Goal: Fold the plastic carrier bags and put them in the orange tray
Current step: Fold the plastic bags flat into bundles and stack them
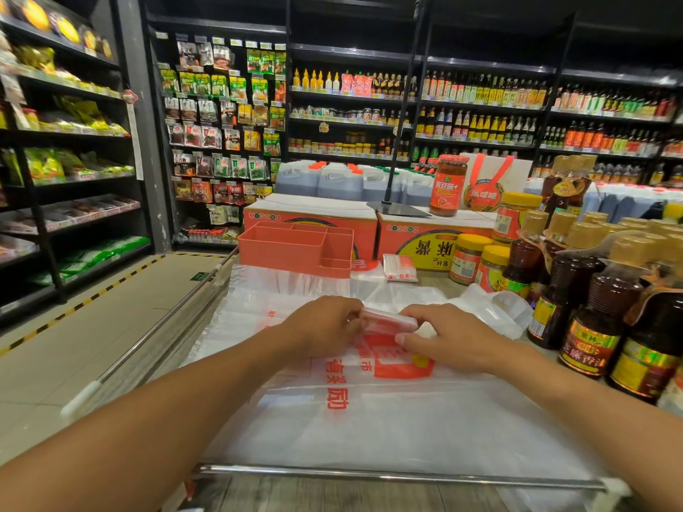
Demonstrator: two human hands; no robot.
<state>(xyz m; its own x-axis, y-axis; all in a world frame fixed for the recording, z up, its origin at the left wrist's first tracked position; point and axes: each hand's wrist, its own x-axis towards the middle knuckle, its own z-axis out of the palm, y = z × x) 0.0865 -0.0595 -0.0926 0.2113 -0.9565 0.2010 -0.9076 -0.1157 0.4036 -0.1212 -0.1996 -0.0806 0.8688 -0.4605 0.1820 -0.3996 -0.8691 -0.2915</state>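
A: How is that folded bag (pixel 390 321) going to behave?
B: Feather-light, soft and slippery, I'd judge. It is likely trying to spring open, so both ends need pinching.
A: And the hands?
B: The left hand (pixel 321 323) and right hand (pixel 451 338) are pinching its ends, fingers curled, above the flat bags (pixel 369 419), with the orange tray (pixel 295 249) sitting well beyond.

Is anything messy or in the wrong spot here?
Yes. What looks like a folded carrier bag lies beside the orange tray, not in it. Another carrier bag sits crumpled next to the dark oil bottles, not yet folded.
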